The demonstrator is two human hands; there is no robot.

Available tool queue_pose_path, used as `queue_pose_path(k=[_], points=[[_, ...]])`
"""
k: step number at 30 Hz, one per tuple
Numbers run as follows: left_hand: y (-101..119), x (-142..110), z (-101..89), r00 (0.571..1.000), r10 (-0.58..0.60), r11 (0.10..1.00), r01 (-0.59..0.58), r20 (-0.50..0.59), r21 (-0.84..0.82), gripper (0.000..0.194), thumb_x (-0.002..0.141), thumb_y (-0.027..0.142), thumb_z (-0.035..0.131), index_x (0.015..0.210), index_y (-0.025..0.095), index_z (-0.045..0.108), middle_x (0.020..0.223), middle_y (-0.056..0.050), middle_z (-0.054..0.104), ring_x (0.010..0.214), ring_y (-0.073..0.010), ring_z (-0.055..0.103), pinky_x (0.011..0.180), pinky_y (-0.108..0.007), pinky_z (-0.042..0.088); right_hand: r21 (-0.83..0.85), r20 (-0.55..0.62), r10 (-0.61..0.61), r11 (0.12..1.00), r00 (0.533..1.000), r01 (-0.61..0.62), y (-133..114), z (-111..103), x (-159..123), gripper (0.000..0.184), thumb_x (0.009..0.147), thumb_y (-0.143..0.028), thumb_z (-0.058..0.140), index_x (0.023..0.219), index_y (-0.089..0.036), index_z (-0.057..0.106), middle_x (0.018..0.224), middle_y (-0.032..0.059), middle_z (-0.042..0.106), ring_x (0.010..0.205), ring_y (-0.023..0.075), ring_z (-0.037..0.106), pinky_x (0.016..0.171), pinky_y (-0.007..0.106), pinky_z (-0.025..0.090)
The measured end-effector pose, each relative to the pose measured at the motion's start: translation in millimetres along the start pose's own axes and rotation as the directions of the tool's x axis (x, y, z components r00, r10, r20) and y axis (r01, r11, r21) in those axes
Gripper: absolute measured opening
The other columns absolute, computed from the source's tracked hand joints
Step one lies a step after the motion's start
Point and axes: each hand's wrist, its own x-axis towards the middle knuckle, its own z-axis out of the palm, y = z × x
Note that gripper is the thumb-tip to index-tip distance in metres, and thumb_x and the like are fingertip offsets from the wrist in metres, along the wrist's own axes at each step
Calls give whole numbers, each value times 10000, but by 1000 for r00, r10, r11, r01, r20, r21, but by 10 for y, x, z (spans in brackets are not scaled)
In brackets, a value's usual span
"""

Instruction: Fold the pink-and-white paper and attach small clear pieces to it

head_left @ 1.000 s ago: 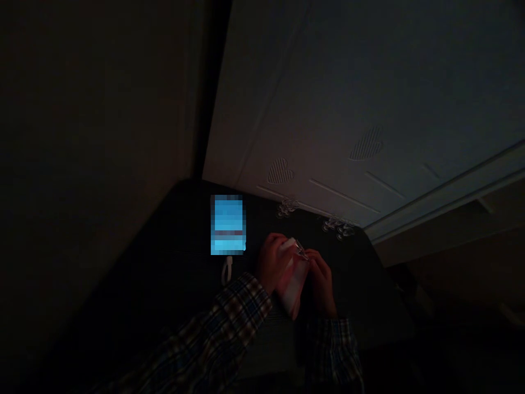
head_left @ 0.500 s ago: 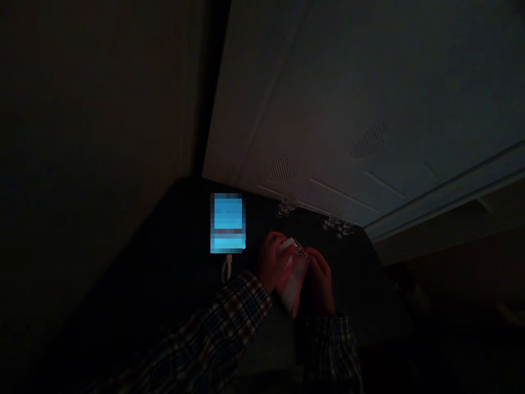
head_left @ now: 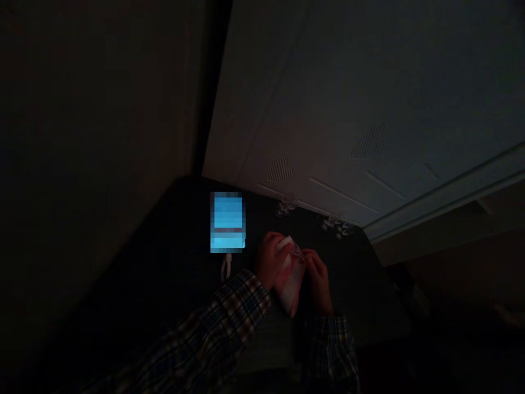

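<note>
on dark tabletop, pink-white pouch slanting, narrow end seemingly nearward

Both plaid-sleeved hands, left hand and right hand, hold a pink-and-white soft pouch above a dark surface, near a glowing blue rectangular screen.

And here's the screen near the surface's far left corner, the cord just before it. To their right, the pouch lies between left hand and right hand; behind, small clusters line the far edge, below the panel.
</note>
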Motion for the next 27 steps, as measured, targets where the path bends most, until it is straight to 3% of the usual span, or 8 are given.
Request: queue_pose_path(k=[10,17,27], points=[[34,-4,-8,1000,12,1000,-12,5,-14,173,774,304,483,825,172,584,908,-38,524,866,-146,527,797,-289,435,11,4,30,999,1000,-30,-42,23,-14,196,810,-325,456,862,-184,584,871,26,569,830,165,504,764,280,385],[65,-15,-19,999,-45,992,42,-26,-120,237,838,298,355,793,167,547,842,-35,549,804,-131,541,751,-267,439,44,1,63,997,998,-63,-42,29,-25,211,819,-326,444,883,-184,587,882,33,573,822,167,505,738,275,388],[109,4,-33,1000,-3,999,3,-6,-51,197,796,253,424,718,160,579,817,-37,555,791,-138,541,741,-278,437,67,-38,39,997,999,-36,-33,52,-15,222,805,-359,457,824,-183,591,843,27,585,793,165,511,727,272,386]])
